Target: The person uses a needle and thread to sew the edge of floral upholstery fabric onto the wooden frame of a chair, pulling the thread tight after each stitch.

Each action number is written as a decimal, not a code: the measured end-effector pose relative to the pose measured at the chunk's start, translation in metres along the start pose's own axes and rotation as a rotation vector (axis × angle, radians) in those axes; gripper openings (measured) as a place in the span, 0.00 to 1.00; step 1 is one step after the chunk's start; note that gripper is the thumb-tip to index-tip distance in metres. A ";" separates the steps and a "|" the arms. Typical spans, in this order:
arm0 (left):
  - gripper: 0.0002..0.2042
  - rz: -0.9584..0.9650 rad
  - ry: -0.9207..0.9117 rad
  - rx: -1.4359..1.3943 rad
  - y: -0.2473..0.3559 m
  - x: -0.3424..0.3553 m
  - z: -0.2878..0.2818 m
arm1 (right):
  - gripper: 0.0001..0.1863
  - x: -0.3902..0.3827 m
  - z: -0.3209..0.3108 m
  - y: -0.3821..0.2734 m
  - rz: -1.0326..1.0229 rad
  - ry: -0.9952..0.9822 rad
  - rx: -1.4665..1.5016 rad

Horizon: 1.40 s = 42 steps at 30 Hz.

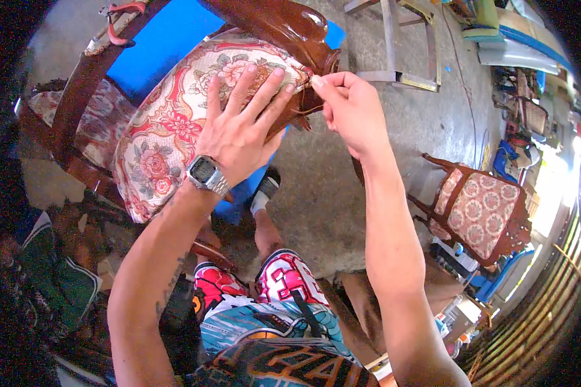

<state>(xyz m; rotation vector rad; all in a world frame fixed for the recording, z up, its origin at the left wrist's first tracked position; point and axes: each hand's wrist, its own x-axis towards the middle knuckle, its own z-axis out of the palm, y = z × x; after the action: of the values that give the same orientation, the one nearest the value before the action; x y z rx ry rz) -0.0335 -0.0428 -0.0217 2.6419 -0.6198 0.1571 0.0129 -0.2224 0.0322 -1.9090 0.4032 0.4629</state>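
A cushioned seat covered in cream and red floral fabric (153, 138) sits against a glossy, carved dark-brown wooden frame (284, 22). My left hand (242, 122), with a silver watch at its wrist, lies on the fabric with its fingers stretched and spread. At the fabric's right corner, beside the carved wood end, my right hand (345, 106) is closed in a pinch between thumb and forefinger. What it pinches is too small to make out. Thin pale strands show just under the corner, between the two hands.
A bright blue surface (168, 48) lies behind the seat. A red clamp (113, 29) grips the frame at upper left. Right of me stand a bare grey stool frame (390, 48) and a chair with patterned upholstery (484, 213). A person in dark green shorts (61, 277) is at lower left.
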 end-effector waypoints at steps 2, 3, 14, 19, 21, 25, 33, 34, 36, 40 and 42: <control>0.32 -0.014 -0.011 -0.010 -0.002 -0.002 0.000 | 0.13 -0.011 0.007 0.006 -0.028 0.002 -0.003; 0.32 -0.020 -0.010 -0.004 -0.004 -0.004 0.000 | 0.15 -0.016 0.014 0.014 -0.183 0.072 0.005; 0.29 -0.022 -0.018 -0.051 -0.002 -0.004 -0.005 | 0.11 -0.007 0.026 0.015 -0.343 0.404 -0.027; 0.29 -0.021 -0.027 -0.073 -0.009 -0.006 -0.011 | 0.12 -0.008 0.026 0.006 -0.281 0.304 -0.092; 0.29 -0.026 -0.030 -0.081 -0.011 -0.008 -0.014 | 0.12 -0.010 0.029 0.000 -0.212 0.280 -0.063; 0.24 -0.042 -0.028 -0.153 -0.009 -0.006 -0.021 | 0.14 -0.006 0.030 0.001 -0.152 0.320 -0.098; 0.12 -0.096 0.120 -0.345 -0.021 0.013 -0.026 | 0.12 -0.007 0.028 -0.004 -0.107 0.183 0.034; 0.12 -0.094 0.119 -0.336 -0.024 0.016 -0.027 | 0.12 -0.008 0.024 -0.004 -0.105 0.177 0.036; 0.10 -0.094 0.064 -0.385 -0.034 0.024 -0.025 | 0.12 -0.007 0.024 -0.004 -0.106 0.169 0.043; 0.07 0.057 0.175 -0.376 -0.045 0.036 -0.014 | 0.11 -0.005 0.025 -0.015 -0.124 0.099 -0.014; 0.06 0.105 0.168 -0.383 -0.048 0.032 -0.014 | 0.11 -0.006 0.023 -0.015 -0.120 0.078 -0.056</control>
<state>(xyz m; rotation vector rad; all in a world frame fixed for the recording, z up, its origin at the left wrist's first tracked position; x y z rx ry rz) 0.0163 -0.0107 -0.0205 2.2049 -0.6585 0.2602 0.0116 -0.1957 0.0393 -1.9977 0.3273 0.3248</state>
